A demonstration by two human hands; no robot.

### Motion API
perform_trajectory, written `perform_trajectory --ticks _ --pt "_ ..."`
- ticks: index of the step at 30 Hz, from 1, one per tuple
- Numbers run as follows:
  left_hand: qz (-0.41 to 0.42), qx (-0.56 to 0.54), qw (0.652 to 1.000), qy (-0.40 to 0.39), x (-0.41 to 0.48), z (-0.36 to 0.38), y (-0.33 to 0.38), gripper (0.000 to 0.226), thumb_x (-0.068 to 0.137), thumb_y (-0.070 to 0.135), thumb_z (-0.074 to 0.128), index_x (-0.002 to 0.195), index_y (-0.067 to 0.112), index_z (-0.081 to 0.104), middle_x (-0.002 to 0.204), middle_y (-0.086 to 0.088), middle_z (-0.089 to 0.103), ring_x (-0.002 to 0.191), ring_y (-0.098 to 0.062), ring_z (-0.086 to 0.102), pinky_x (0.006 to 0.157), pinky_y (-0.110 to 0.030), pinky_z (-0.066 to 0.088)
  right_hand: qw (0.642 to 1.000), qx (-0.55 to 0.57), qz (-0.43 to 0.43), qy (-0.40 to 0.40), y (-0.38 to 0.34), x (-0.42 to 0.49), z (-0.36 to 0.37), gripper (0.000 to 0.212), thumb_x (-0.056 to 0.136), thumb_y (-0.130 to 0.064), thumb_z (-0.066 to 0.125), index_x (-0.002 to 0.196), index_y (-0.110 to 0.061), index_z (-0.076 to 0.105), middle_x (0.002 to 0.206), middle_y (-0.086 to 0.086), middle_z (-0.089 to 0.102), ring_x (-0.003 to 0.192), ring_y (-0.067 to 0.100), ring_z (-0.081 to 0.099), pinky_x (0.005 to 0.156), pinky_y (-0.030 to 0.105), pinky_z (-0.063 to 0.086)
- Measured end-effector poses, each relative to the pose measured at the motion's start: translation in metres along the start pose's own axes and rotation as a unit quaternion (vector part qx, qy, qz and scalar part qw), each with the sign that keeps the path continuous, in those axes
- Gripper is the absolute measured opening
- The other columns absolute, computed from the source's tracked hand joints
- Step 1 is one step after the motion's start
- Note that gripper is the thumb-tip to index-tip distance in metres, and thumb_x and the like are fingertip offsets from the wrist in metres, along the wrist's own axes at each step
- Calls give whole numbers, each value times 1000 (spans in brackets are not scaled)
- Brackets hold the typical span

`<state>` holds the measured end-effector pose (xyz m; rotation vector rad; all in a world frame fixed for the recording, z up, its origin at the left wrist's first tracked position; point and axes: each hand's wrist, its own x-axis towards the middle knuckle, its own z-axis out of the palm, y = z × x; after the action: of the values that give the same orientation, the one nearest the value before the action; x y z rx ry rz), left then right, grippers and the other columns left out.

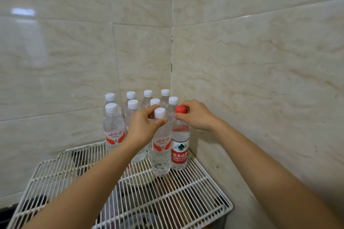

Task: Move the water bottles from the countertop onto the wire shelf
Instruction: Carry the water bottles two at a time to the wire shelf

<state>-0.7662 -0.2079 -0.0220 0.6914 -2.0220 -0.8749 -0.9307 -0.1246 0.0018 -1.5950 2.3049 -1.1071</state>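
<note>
Several clear water bottles with white caps [111, 126] stand upright on the white wire shelf [178, 197], packed into the tiled corner. In front stands a white-capped bottle [161, 147] with a red and white label. My left hand [143, 128] pinches its neck just below the cap. To its right, touching it, stands a bottle with a red cap and red label [180, 150]. My right hand [195, 115] grips that red cap from the right. Both bottles rest on the shelf wires.
Beige marble-look tiled walls [242, 61] meet in a corner right behind the bottles. Dark objects and a pale round dish [139, 176] show through the wires below the shelf. The shelf's front and left wires carry nothing.
</note>
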Motion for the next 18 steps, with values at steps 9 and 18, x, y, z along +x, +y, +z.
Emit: perform_trajectory --ticks 9,18 --pt "-14 8 1000 -19 -11 0 -4 43 81 30 71 122 19 63 113 3 69 106 -13 61 93 -34 49 996 -65 -21 52 -2 -14 6 20 82 -36 63 94 -21 64 87 -4 56 85 18 54 77 40 50" --pt "-19 72 996 47 -39 -34 -28 36 86 39 62 117 20 66 118 3 65 100 -10 61 87 -30 50 952 -152 -165 209 -36 -38 34 37 87 -30 60 119 -12 59 112 4 55 106 19 42 84 33 37"
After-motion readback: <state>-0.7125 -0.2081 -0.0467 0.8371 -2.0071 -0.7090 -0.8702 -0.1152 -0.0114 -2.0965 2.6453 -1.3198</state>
